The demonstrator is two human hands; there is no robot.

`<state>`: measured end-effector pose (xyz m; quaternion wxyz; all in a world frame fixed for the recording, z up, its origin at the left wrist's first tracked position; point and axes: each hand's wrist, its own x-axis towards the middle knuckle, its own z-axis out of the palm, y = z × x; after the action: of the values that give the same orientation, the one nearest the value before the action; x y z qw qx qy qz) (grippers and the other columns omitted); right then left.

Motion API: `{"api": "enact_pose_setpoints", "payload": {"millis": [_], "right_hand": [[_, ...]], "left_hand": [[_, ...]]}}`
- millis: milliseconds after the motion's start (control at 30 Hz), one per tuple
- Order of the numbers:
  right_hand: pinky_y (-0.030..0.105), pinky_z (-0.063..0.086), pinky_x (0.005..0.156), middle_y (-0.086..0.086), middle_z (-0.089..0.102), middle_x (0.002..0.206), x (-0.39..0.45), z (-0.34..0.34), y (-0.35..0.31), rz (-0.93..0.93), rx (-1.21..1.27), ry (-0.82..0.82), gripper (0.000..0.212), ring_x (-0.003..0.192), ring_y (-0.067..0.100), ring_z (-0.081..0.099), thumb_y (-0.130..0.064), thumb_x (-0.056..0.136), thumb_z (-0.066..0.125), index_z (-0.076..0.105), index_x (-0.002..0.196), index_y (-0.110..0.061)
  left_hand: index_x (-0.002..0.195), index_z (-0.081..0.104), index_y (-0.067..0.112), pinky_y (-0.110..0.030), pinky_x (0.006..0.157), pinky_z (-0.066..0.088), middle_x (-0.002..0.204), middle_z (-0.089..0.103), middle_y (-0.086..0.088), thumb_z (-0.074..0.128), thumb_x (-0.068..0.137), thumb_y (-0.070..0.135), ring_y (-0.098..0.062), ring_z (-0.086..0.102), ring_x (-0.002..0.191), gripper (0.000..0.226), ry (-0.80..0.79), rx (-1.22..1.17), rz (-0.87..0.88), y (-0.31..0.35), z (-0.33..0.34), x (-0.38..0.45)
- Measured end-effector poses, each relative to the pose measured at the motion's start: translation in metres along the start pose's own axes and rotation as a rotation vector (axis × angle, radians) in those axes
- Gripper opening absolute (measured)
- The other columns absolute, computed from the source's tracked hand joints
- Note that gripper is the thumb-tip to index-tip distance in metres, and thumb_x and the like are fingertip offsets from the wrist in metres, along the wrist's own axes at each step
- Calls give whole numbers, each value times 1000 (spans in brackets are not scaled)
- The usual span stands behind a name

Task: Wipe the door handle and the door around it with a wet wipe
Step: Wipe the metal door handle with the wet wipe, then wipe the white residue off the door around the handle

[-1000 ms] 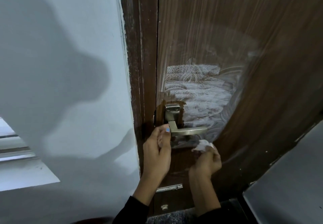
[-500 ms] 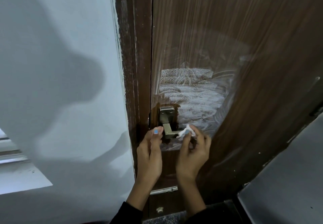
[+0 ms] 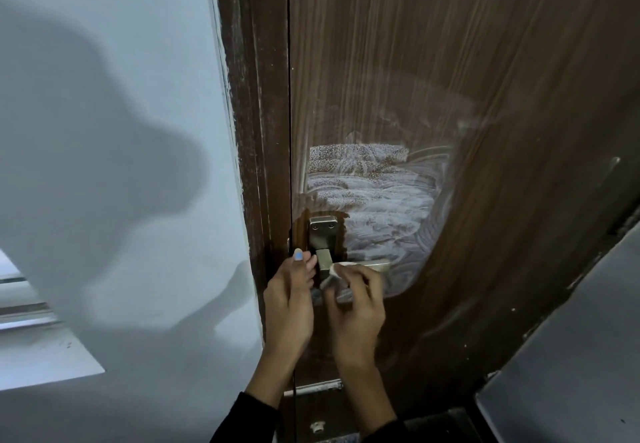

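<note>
A dark brown wooden door (image 3: 485, 96) carries a metal lever handle (image 3: 323, 238) on a rectangular plate near its left edge. Whitish wet streaks cover the door panel above and to the right of the handle. My right hand (image 3: 356, 307) pinches a small white wet wipe (image 3: 337, 268) and holds it against the lever just right of its pivot. My left hand (image 3: 291, 300) rests at the door's edge beside the handle plate, fingers straight, thumb up; it holds nothing.
A brown door frame (image 3: 252, 131) runs along the door's left side, with a pale wall (image 3: 104, 131) beyond it. A metal latch plate (image 3: 317, 387) sits on the door's edge below my hands. A grey surface (image 3: 571, 356) lies at lower right.
My right hand rose from below the lever up to it and now presses the wipe onto the lever near its pivot. My left hand stayed at the door's edge.
</note>
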<state>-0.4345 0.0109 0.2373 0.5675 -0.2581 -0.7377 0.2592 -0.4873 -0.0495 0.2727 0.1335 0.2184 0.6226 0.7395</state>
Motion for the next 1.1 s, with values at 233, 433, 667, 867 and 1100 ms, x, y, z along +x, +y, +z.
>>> {"api": "enact_pose_setpoints", "payload": {"millis": [233, 433, 667, 867, 1100], "right_hand": [[-3, 35, 79, 7, 55, 100, 19, -15, 7, 131, -53, 101, 31, 87, 13, 56, 8, 73, 70, 69, 100, -5], [15, 46, 85, 9, 60, 106, 2, -12, 1, 8, -34, -102, 36, 98, 17, 58, 8, 71, 72, 68, 103, -8], [5, 39, 85, 5, 60, 101, 12, -20, 9, 109, -47, 49, 31, 93, 3, 55, 13, 76, 64, 69, 97, -10], [16, 49, 85, 6, 66, 104, -8, -18, 7, 54, 26, -297, 23, 95, 14, 62, 2, 78, 66, 69, 98, -10], [6, 46, 77, -3, 68, 92, 59, -41, -30, 11, 263, 87, 22, 85, 2, 62, 2, 77, 68, 71, 95, -11]], "left_hand": [[102, 59, 35, -23, 97, 41, 109, 63, 14, 33, 80, 57, -6, 58, 108, 41, -44, 10, -29, 3, -1, -5], [96, 58, 48, -18, 91, 38, 102, 61, 28, 35, 71, 71, 1, 56, 109, 41, 5, 24, -36, 1, 7, -15], [97, 59, 49, -25, 98, 37, 99, 63, 30, 35, 74, 70, 1, 55, 109, 40, 57, 64, -2, -8, 14, -26], [92, 62, 42, -11, 78, 43, 81, 68, 29, 36, 81, 61, 14, 60, 86, 34, 100, 194, 57, -6, 13, -30], [127, 54, 8, -37, 95, 49, 116, 66, -13, 36, 100, 27, -21, 61, 111, 38, 382, 604, 608, 43, -5, 0]]}}
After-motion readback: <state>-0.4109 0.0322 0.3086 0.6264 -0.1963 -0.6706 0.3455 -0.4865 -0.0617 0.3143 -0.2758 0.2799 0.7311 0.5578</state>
